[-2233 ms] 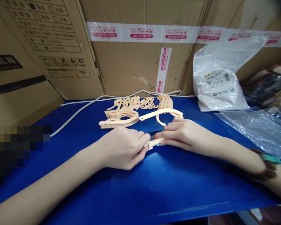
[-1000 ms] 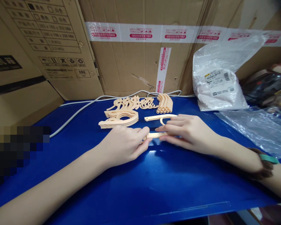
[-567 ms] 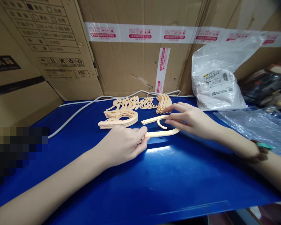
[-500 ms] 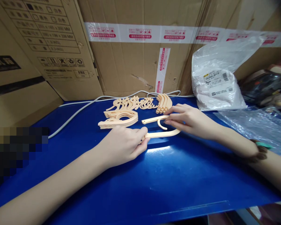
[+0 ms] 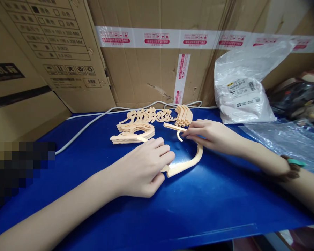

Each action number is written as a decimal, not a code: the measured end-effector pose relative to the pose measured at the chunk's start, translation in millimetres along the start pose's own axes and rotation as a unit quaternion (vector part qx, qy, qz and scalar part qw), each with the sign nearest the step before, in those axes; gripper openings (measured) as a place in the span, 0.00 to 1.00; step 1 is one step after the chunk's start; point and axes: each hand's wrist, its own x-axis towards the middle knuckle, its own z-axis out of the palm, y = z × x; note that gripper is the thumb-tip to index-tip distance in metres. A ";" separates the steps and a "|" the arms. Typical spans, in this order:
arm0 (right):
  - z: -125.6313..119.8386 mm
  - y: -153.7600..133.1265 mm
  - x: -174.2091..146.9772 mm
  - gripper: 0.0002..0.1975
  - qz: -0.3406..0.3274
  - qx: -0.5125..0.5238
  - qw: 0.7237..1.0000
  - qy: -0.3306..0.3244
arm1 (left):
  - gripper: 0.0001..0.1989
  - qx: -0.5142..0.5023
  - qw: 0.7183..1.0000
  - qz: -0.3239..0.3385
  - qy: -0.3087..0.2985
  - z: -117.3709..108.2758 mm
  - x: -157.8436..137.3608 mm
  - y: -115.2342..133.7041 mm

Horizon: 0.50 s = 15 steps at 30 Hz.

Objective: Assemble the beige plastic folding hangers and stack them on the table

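Note:
In my right hand (image 5: 206, 136) is a beige plastic folding hanger (image 5: 189, 164), pinched near its middle. Its small curved hook and one straight arm stick out left of my fingers, and a bent arm curves down toward my left hand. My left hand (image 5: 150, 165) is closed round another beige hanger piece (image 5: 142, 139); one tip shows above the knuckles, and most of it is hidden by the fingers. That piece is close to the bent arm's end, but I cannot tell whether they are joined. Behind my left hand lies a stack of beige hanger parts (image 5: 145, 130).
Rows of hooks (image 5: 163, 115) and curved arm pieces (image 5: 184, 113) lie farther back on the blue tabletop (image 5: 199, 209). A white cable (image 5: 86, 130) runs along the back. Cardboard boxes (image 5: 146, 73) wall the rear. At right are a white plastic bag (image 5: 243, 90) and clear plastic wrap (image 5: 285, 139).
My left hand has moved slightly right and toward me, turning over the bent arm's end. That arm now angles down more steeply, and a piece's tip shows above my left hand. The right hand barely moved.

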 end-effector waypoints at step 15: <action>1.0 0.1 0.2 0.14 0.055 -0.024 0.998 -0.013 | 0.16 -0.095 0.995 -0.023 0.020 9.3 -6.4 -18.0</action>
